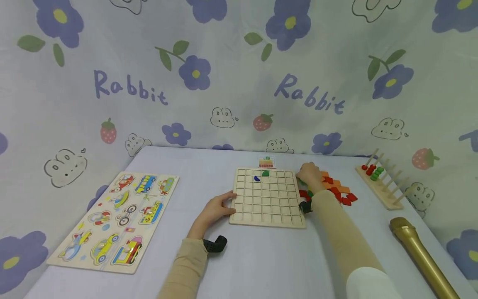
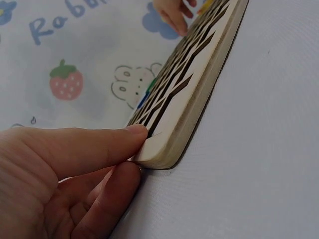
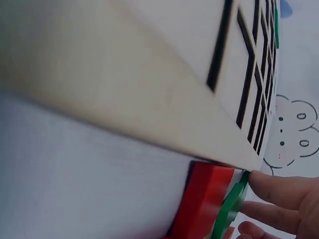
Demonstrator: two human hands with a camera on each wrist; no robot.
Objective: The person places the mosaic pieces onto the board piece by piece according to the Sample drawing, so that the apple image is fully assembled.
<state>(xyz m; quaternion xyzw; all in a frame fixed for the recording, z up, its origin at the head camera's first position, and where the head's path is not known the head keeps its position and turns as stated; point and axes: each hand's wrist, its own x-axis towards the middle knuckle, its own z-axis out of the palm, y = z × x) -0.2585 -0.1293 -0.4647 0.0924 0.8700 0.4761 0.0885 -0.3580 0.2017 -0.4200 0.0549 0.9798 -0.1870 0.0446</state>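
Note:
A square wooden grid board [image 1: 269,203] lies on the white table. One small blue piece [image 1: 257,178] and a green piece [image 1: 265,173] sit in cells near its far edge. My left hand [image 1: 218,207] holds the board's left side, and in the left wrist view the thumb lies on top at a corner with a finger at the edge. Beyond the board's right edge, my right hand [image 1: 310,174] is at a pile of orange, red and green pieces. The right wrist view shows its thumb and finger pinching a green piece [image 3: 230,209] beside a red piece [image 3: 204,199].
Behind the board is a small picture card [image 1: 267,164]. A wooden vehicle puzzle [image 1: 140,259] lies on the left. On the right stand a peg rack [image 1: 393,203] with red and green beads and a gold microphone [image 1: 422,257]. A patterned cloth hangs behind.

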